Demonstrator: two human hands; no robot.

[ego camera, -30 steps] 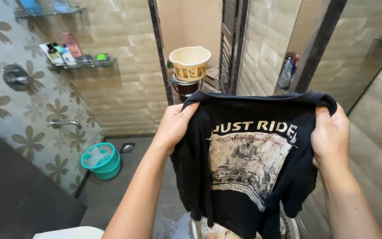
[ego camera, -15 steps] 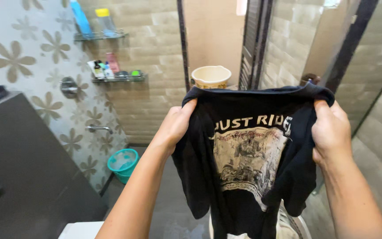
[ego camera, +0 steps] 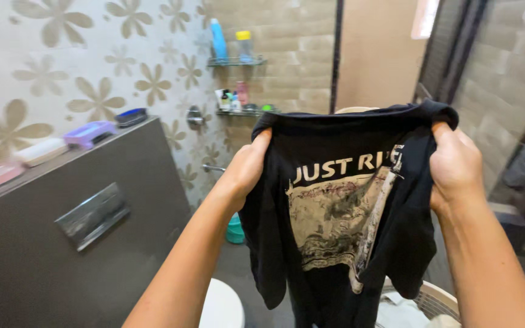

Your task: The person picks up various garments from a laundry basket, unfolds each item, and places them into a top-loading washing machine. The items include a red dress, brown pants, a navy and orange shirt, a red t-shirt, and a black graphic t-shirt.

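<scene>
Black T-shirt (ego camera: 341,206) with a pale printed graphic on its front is held up in mid-air, in front of the chest, as seen in the head view. Its upper edge is gripped at both ends: the left hand (ego camera: 247,167) is closed on the left corner, and the right hand (ego camera: 454,167) is closed on the right corner. The fabric hangs down loosely between the two forearms, with a vertical fold running through the print.

Below the shirt's right hem, the rim of a white laundry basket (ego camera: 432,297) is visible. A white toilet lid (ego camera: 223,307) lies at the lower edge, beside the left forearm. On the left, a dark ledge (ego camera: 62,231) carries a purple soap box (ego camera: 89,133). Two glass corner shelves (ego camera: 238,61) with bottles are mounted on the tiled wall behind, well apart from the shirt.
</scene>
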